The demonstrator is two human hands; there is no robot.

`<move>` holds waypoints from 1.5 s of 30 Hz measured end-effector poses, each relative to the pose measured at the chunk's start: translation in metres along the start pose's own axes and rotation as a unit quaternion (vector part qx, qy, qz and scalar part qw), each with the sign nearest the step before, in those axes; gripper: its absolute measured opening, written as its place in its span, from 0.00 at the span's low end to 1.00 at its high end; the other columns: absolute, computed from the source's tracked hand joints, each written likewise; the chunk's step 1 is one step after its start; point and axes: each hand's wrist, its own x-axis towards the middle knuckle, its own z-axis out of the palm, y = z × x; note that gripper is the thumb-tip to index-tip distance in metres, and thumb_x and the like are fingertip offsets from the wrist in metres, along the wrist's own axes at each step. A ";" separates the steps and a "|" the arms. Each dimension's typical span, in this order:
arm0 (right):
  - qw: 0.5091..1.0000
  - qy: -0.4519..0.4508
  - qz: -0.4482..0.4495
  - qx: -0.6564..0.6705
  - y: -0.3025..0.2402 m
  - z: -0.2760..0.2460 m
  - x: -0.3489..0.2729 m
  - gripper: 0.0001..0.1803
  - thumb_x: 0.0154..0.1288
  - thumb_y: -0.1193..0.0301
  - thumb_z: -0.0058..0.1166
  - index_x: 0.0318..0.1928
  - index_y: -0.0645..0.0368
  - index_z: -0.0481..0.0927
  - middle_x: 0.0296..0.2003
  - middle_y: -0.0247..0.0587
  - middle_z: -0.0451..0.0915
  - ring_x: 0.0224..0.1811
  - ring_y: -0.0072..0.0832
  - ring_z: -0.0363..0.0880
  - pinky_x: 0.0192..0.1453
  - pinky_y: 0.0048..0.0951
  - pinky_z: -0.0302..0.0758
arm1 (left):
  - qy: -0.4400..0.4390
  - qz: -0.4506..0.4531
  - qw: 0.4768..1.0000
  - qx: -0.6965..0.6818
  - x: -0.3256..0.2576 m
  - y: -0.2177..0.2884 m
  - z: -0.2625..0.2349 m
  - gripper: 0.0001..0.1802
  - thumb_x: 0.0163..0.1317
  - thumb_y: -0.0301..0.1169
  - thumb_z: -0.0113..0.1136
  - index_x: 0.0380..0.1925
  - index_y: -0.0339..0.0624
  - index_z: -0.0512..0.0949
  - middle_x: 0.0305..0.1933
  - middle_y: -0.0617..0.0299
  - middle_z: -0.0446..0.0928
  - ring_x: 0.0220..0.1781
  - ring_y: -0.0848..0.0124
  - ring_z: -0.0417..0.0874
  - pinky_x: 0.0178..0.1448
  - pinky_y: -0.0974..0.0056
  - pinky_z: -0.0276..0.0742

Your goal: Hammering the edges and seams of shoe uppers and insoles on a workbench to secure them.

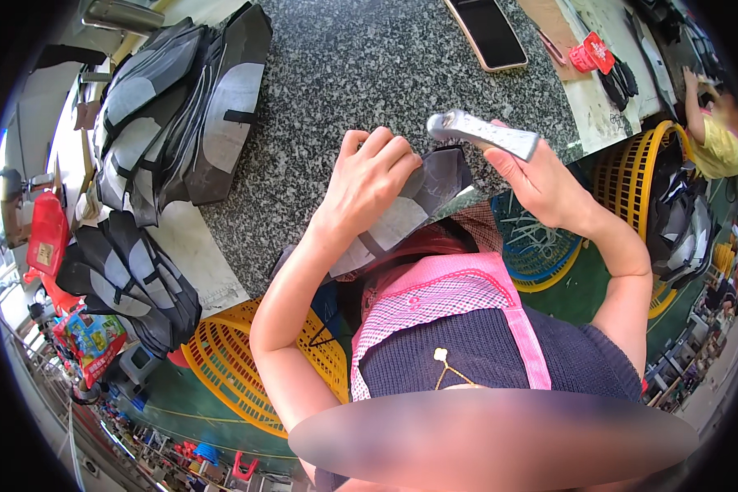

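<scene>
At the near edge of the speckled stone table [320, 74], my left hand [369, 176] has its fingers curled down on a grey and black cut piece of sheet material [422, 193]. The piece looks like part of a shoe upper and hangs partly over the edge. My right hand [549, 184] grips a silver metal hammer [485, 135], raised just above and right of that piece. Its head shows a rounded end and a broad flat end; the handle is hidden in my fist. My left fingertips are partly hidden behind the knuckles.
A tall pile of similar pieces [234, 115] lies at the left, with more [127, 283] beside it. A phone [488, 33] and a red roll [584, 57] lie at the far right. Yellow baskets [221, 361] stand below; another person [717, 135] is at far right.
</scene>
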 end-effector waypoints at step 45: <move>0.992 -0.103 -0.017 -0.067 -0.013 0.027 0.001 0.09 0.75 0.69 0.48 0.46 0.63 0.68 0.27 0.60 0.80 0.33 0.60 0.81 0.35 0.56 0.75 | -0.046 -0.263 0.955 -0.130 -0.041 0.033 -0.030 0.04 0.55 0.29 0.68 0.29 0.42 0.87 0.32 0.64 0.81 0.41 0.62 0.79 0.45 0.55 0.78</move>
